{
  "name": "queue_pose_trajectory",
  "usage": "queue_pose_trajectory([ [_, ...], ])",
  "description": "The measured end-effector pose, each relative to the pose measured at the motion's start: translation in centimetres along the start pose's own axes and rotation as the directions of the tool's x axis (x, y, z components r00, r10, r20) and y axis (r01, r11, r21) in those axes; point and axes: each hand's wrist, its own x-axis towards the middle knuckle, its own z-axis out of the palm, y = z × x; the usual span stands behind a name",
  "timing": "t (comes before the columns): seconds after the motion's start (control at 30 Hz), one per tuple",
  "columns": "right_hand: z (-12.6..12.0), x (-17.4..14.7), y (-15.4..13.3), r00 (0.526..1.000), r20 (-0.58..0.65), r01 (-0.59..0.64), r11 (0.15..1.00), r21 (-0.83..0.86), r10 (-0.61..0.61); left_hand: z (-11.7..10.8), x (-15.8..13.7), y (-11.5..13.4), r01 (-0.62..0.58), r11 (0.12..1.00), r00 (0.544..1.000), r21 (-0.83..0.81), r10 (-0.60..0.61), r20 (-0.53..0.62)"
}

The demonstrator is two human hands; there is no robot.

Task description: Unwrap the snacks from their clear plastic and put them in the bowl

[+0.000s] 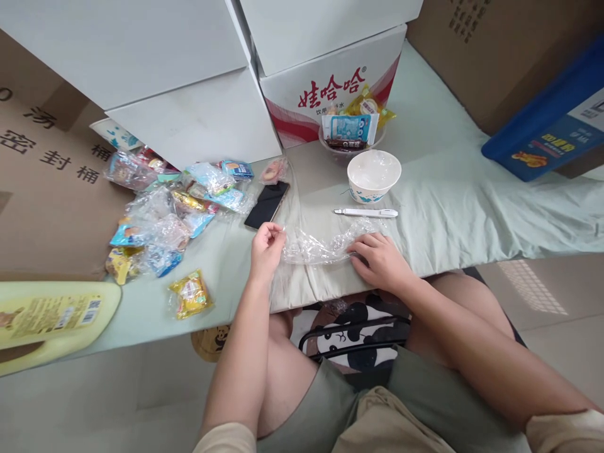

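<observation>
A crumpled sheet of clear plastic film (314, 248) lies on the cloth-covered surface in front of me, stretched between my hands. My left hand (267, 248) is closed, thumb and fingertips pinching the film's left end. At the right end, my right hand (377, 261) has its fingers bent over the film, gripping its edge. Just beyond the film lies a white utility knife (365, 213). Behind that stands a white paper bowl (374, 179) with a blue pattern, some clear film inside it. A black phone (267, 205) rests past my left hand.
Wrapped snacks (165, 214) are heaped at the left, and one yellow packet (191, 294) lies nearer. A clear bowl (352, 151) of snacks stands before a printed carton (330, 94). A yellow jug (61, 314) lies front left; a blue container (542, 119) is at right.
</observation>
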Motion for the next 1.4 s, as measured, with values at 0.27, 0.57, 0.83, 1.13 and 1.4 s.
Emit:
queue_pose_trajectory([
  [0.27,0.1,0.4,-0.4,0.999,0.008,-0.047,0.998,-0.050,0.047,-0.2,0.1,-0.4,0.074,0.997,0.997,0.000,-0.074,0.032],
  [0.57,-1.5,-1.0,-2.6,0.997,0.080,0.025,0.993,-0.113,-0.016,-0.6,-0.5,0.0,0.056,0.989,0.990,0.137,-0.073,0.121],
  [0.83,-5.1,2.1,-4.1,0.980,-0.112,0.169,0.984,0.053,-0.162,-0.7,0.4,0.6,-0.046,0.999,0.975,0.025,0.039,0.219],
  [1.13,-1.0,8.2,-2.1,0.924,0.187,0.248,0.896,0.369,-0.333,-0.2,0.3,1.1,0.044,0.994,0.963,-0.096,-0.017,0.268],
  [1.4,-2.0,6.1,-1.4,0.979,0.172,0.042,0.929,0.367,-0.112,-0.8,1.6,0.4,0.026,0.996,0.991,-0.086,-0.014,0.134],
])
